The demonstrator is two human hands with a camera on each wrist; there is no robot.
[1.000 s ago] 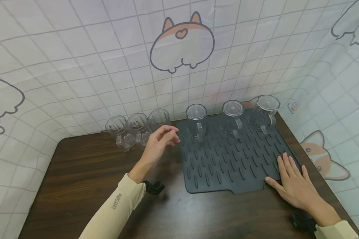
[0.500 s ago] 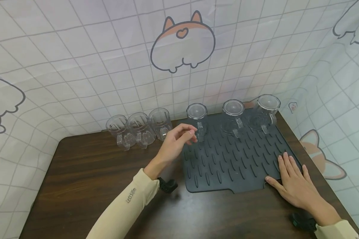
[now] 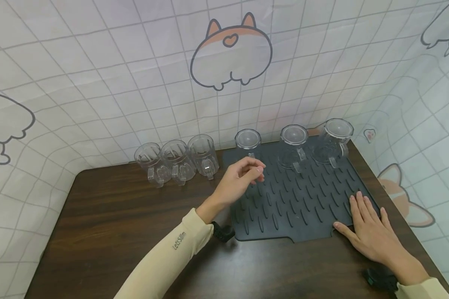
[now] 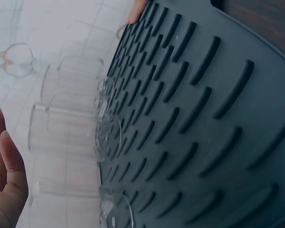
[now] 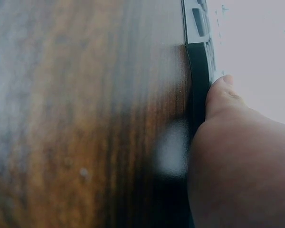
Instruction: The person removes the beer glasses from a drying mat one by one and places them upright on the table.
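Observation:
My left hand (image 3: 233,180) hovers over the left part of a dark ribbed drying mat (image 3: 307,233), its fingers loosely bent and holding nothing. Just behind it a clear glass mug (image 3: 248,138) stands upside down, its handle partly hidden by the hand. In the left wrist view, bent fingers (image 4: 12,166) show at the left with air around them. My right hand (image 3: 372,232) lies flat, fingers spread, on the mat's front right corner. Two more upside-down mugs, a middle one (image 3: 293,136) and a right one (image 3: 337,129), stand at the back of the mat.
Left of the mat, three glass mugs, a left one (image 3: 152,160), a middle one (image 3: 179,160) and a right one (image 3: 203,151), stand upright in a row on the brown wooden table (image 3: 108,216). A white tile-patterned sheet (image 3: 116,83) hangs behind and to the right.
My left hand has moved right, from near the upright mugs to in front of the leftmost upside-down mug. The right hand stays on the mat, and the mugs keep their places.

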